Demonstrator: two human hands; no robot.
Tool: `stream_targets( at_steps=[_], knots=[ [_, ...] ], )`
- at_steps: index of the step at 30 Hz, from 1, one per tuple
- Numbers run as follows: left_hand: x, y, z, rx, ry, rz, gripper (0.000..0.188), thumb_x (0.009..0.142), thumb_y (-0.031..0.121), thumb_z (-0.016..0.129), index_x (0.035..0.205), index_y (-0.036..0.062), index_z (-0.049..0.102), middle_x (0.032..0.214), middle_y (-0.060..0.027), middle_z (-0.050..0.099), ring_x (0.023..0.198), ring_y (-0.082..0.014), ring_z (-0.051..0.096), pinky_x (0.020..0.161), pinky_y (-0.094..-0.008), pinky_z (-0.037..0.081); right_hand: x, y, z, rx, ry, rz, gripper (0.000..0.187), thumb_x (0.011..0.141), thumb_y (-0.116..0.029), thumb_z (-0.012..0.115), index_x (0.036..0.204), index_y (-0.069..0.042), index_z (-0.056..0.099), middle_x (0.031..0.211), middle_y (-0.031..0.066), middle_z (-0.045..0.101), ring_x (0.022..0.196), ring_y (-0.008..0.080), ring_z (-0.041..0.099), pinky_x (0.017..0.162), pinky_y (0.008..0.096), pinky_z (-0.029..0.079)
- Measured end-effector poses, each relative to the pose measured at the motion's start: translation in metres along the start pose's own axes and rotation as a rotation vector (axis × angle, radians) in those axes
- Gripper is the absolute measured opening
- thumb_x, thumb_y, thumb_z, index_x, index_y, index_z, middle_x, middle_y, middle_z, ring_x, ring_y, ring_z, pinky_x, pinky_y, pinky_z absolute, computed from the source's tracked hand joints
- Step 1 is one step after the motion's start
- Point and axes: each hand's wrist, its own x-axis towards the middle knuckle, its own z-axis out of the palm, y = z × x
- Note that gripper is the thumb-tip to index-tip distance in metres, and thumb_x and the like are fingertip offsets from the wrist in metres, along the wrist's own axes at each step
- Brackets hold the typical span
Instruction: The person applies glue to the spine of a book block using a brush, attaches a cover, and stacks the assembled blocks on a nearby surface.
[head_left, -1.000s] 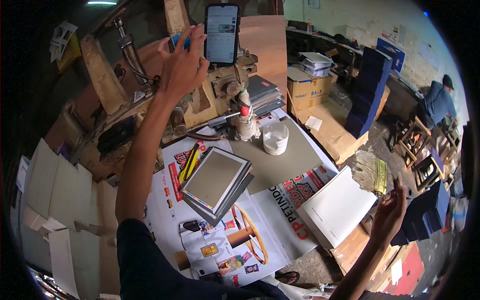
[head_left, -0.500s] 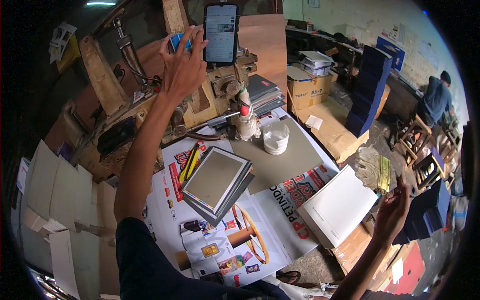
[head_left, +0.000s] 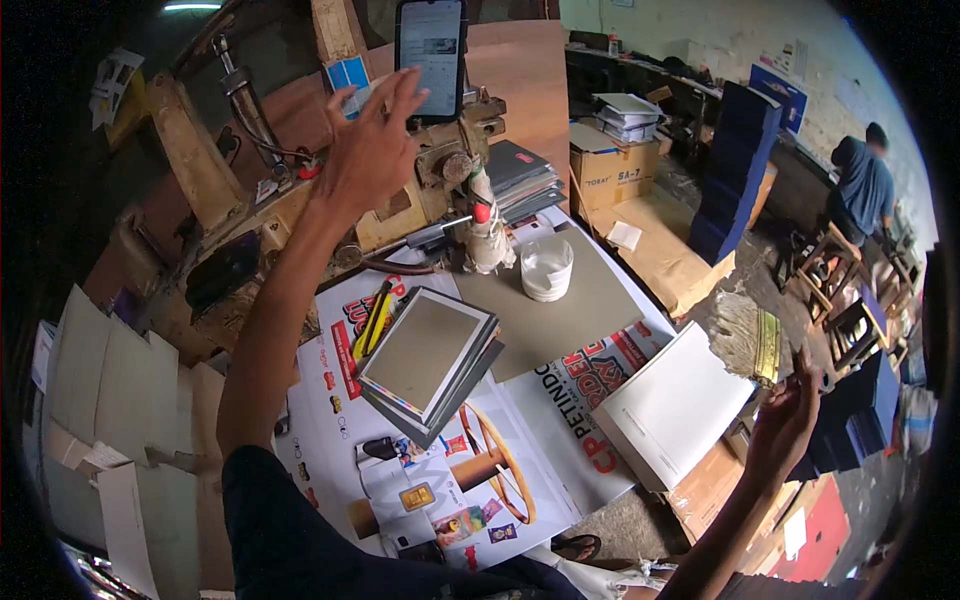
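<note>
My left hand (head_left: 372, 150) is raised with its fingers apart and holds nothing. Its fingertips overlap the lower left of an upright smartphone (head_left: 432, 50) with a lit screen; whether they touch the glass I cannot tell. At the right, my right hand (head_left: 788, 410) grips a wide brush (head_left: 745, 340) with pale, clumped bristles, held up over a stack of white sheets (head_left: 670, 405). Between my arms lie dark boards topped by a grey, white-bordered panel (head_left: 425, 350), with a yellow-and-black utility knife (head_left: 373, 320) beside them. A plastic cup of white stuff (head_left: 547, 272) stands farther back.
Printed poster sheets (head_left: 440, 490) and a grey board (head_left: 590, 290) cover the table. Behind stand a worn metal machine (head_left: 400, 215), a wrapped bottle (head_left: 487, 240) and dark folders (head_left: 525, 175). Right: a cardboard box (head_left: 615, 180), a tall blue stack (head_left: 735, 170) and a person (head_left: 862, 185) farther off.
My left fingers have gone from beside the smartphone to over its lower screen. My right hand keeps its hold on the brush. The whole view has shifted slightly.
</note>
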Motion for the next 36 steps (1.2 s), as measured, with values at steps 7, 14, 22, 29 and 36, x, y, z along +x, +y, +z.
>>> stream_targets(
  at_steps=[7, 14, 22, 29, 36],
  knots=[
    [-0.003, 0.004, 0.0, 0.111, -0.068, 0.186, 0.06, 0.086, 0.013, 0.056, 0.144, 0.0007, 0.043, 0.152, -0.0056, 0.043, 0.138, -0.0204, 0.038, 0.103, -0.0572, 0.029, 0.004, 0.008, -0.012, 0.054, -0.076, 0.011, 0.036, 0.101, -0.018, 0.056, 0.131, 0.002, 0.056, 0.124, 0.0078, 0.064, 0.081, 0.0016, 0.055, 0.066, 0.0161, 0.046],
    [0.004, 0.0, 0.006, 0.143, -0.113, 0.182, 0.063, 0.09, 0.013, 0.048, 0.152, 0.0101, 0.037, 0.164, -0.0053, 0.02, 0.143, -0.0227, 0.03, 0.105, -0.0588, 0.025, 0.001, 0.006, -0.011, 0.07, -0.08, 0.007, 0.037, 0.101, -0.019, 0.056, 0.131, 0.003, 0.056, 0.125, 0.0094, 0.064, 0.075, 0.0015, 0.054, 0.065, 0.0162, 0.045],
    [0.017, 0.055, -0.043, -0.225, -0.018, 0.088, 0.062, 0.087, 0.004, 0.056, 0.147, 0.012, 0.043, 0.148, -0.0119, 0.046, 0.132, -0.0262, 0.047, 0.107, -0.0445, 0.031, -0.019, -0.013, -0.015, 0.162, 0.043, 0.009, 0.037, 0.103, -0.021, 0.053, 0.132, 0.001, 0.056, 0.096, 0.0023, 0.066, 0.064, 0.0011, 0.05, 0.054, 0.0168, 0.042],
    [0.023, 0.24, -0.05, -0.756, 0.032, 0.214, 0.032, 0.084, 0.004, 0.061, 0.116, 0.005, 0.062, 0.111, -0.0125, 0.064, 0.108, -0.0305, 0.058, 0.096, -0.0433, 0.04, -0.059, -0.038, -0.096, 0.088, 0.227, -0.02, 0.038, 0.1, -0.019, 0.055, 0.13, 0.004, 0.058, 0.115, 0.0133, 0.067, 0.087, 0.0166, 0.066, 0.075, 0.0311, 0.057],
    [0.008, 0.406, 0.002, -1.161, -0.217, 0.342, 0.032, 0.096, 0.009, 0.053, 0.127, 0.0067, 0.061, 0.109, -0.0149, 0.062, 0.104, -0.0314, 0.055, 0.097, -0.0407, 0.041, -0.099, -0.05, -0.133, -0.234, 0.46, -0.009, 0.036, 0.088, -0.018, 0.076, 0.114, 0.005, 0.066, 0.098, 0.012, 0.071, 0.084, 0.0155, 0.07, 0.071, 0.031, 0.06]
  ],
)
